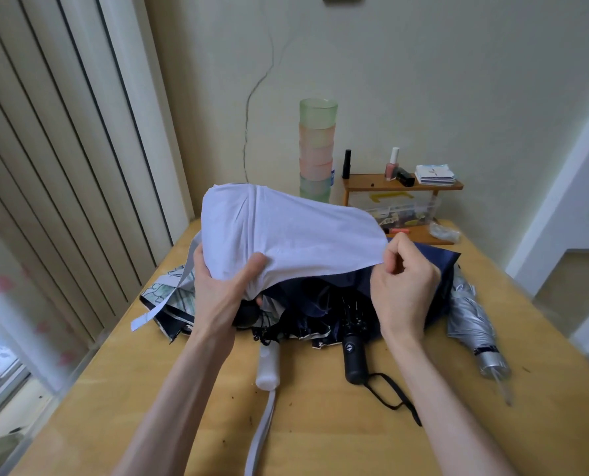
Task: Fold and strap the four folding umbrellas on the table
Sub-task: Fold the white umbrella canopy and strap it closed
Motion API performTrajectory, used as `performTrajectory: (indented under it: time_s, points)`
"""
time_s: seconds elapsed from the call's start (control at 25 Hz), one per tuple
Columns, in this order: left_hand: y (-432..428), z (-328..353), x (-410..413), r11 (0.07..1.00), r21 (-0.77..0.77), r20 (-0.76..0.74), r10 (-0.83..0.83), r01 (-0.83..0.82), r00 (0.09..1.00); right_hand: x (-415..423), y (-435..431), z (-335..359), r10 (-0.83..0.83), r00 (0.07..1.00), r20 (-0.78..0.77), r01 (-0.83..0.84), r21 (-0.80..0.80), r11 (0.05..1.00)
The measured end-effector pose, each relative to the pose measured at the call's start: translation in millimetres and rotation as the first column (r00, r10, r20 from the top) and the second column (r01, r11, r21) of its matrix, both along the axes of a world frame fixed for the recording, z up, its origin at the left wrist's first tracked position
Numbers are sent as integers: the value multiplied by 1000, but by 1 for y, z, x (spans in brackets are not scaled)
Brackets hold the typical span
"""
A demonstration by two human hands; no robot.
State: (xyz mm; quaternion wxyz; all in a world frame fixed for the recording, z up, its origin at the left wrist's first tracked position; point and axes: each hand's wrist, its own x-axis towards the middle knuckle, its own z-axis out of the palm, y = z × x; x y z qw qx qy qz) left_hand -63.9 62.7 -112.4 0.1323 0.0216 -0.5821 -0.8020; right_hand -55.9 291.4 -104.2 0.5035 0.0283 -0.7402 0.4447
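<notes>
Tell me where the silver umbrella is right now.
In the head view, the silver umbrella lies on the right side of the wooden table, beside the navy umbrella, right of the right hand, handle toward the near edge.

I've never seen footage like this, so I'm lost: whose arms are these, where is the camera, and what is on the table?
No machine here: these are a person's bare arms, filmed by one camera worn on their head, looking down. The left hand grips the gathered end of a pale lilac umbrella; the right hand pinches its cloth edge. Beneath, on the wooden table, lie a navy umbrella with a black handle, a patterned umbrella and a silver umbrella. A stack of cups stands behind.
</notes>
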Motion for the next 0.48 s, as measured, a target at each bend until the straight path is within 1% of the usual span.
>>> performTrajectory:
  time_s: [0.04,0.08,0.12,0.16,0.24,0.28,0.32,0.36,0.4,0.44,0.48]
  points:
    - [0,-1,0,1000,-1,3,-21,21,1000,0,4,-1,-54,998,-36,55,26,998]
    - [0,-1,0,999,10,4,-35,34,999,0,8,-1,-66,996,-53,67,22,997]
    - [0,1,1,999,31,1,-36,36,999,-2,12,-1,-21,999,-47,20,-11,1000]
    - [0,1,2,998,49,-6,-27,27,1000,-2,14,2,77,997,-22,-78,-78,994]
    - [1,2,2,998,65,-8,3,-2,1000,1,13,7,304,951,53,-284,-236,929]
    - [2,0,1,998,68,-10,12,-11,1000,2,14,8,346,934,86,-315,-256,914]
    - [2,-2,-1,997,67,-13,25,-24,1000,2,17,6,331,937,109,-300,-234,925]
    - [4,-4,-2,997,66,-13,31,-30,999,3,20,5,255,961,106,-235,-170,957]
    - [6,-6,-2,998,59,-8,32,-31,999,4,24,2,115,991,65,-113,-46,993]
    - [9,-7,-3,998,52,-5,34,-34,999,6,29,0,-57,998,-15,58,108,992]
    - [13,-7,-1,998,44,-9,36,-35,999,8,33,-3,-191,975,-111,212,222,952]
